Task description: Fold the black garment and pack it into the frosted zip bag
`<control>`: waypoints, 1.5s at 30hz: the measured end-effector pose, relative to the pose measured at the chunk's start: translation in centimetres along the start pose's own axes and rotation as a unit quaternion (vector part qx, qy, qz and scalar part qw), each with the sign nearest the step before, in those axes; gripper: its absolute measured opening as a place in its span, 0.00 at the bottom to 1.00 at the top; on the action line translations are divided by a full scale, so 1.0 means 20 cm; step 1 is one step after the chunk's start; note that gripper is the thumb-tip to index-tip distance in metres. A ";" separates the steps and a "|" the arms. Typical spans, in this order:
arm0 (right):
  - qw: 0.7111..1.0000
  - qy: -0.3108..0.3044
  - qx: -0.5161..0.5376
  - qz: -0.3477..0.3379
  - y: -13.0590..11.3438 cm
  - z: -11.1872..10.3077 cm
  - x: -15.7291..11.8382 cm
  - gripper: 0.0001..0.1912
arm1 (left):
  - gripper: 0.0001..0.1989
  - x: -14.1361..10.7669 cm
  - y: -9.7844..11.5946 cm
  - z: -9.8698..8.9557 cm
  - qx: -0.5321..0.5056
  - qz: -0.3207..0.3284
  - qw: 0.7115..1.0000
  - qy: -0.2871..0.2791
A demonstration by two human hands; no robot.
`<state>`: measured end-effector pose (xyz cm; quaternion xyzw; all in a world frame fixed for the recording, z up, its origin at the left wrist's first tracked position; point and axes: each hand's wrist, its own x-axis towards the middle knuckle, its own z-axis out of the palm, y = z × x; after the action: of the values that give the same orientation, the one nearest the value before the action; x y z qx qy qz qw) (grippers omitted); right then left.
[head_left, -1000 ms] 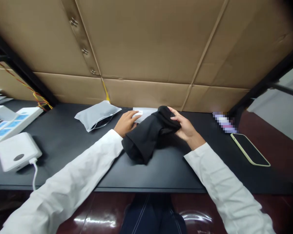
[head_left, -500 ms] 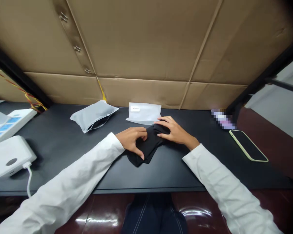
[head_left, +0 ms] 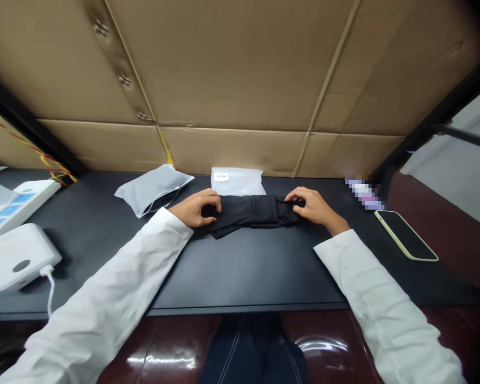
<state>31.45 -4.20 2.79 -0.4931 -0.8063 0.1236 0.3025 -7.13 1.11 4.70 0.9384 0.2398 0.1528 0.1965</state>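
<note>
A piece of black cloth [head_left: 250,210] lies stretched sideways on the dark table, folded into a long strip; its exact kind does not show. At its left end my left hand [head_left: 198,208] grips the fabric between thumb and curled fingers. My right hand [head_left: 309,205] pinches the cloth at the other end. Just behind the strip lies a frosted plastic pouch [head_left: 240,182] with a small white label, its lower part covered by the cloth. Left of that, a second frosted zip pouch [head_left: 152,186] rests with its mouth gaping, close to my left hand.
On the left stand a white power adapter [head_left: 22,256] with a cable and a white power strip [head_left: 20,200]. A phone [head_left: 406,236] in a pale green case lies at the right, near a blurred purple packet [head_left: 365,193]. Cardboard [head_left: 240,80] walls the back.
My hands have moved apart, left and right. Between them the black cloth has gone from a bunched heap to a wide strip, now overlapping the labelled pouch's lower edge.
</note>
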 end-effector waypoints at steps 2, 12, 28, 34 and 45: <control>0.997 -0.044 0.053 0.030 -0.02 -0.02 -0.01 0.13 | 0.21 0.00 0.01 0.02 -0.013 0.001 1.000 -0.020; 0.981 -0.148 0.119 0.030 0.03 -0.07 -0.03 0.22 | 0.16 0.00 0.05 0.04 0.013 0.000 0.996 -0.089; 0.987 -0.124 0.105 0.000 0.00 -0.05 -0.02 0.14 | 0.12 0.01 0.05 0.02 0.005 0.006 0.997 -0.076; 0.984 -0.128 0.119 0.014 -0.01 -0.04 -0.02 0.11 | 0.15 -0.01 -0.01 -0.01 -0.080 0.006 0.992 -0.102; 0.978 -0.136 0.149 0.056 0.01 -0.03 -0.02 0.13 | 0.13 -0.03 -0.05 -0.04 -0.174 -0.002 0.979 -0.106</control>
<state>32.14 -4.55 3.01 -0.4653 -0.7835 0.3253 0.2526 -8.43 1.88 4.89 0.9003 0.1893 0.0917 0.3810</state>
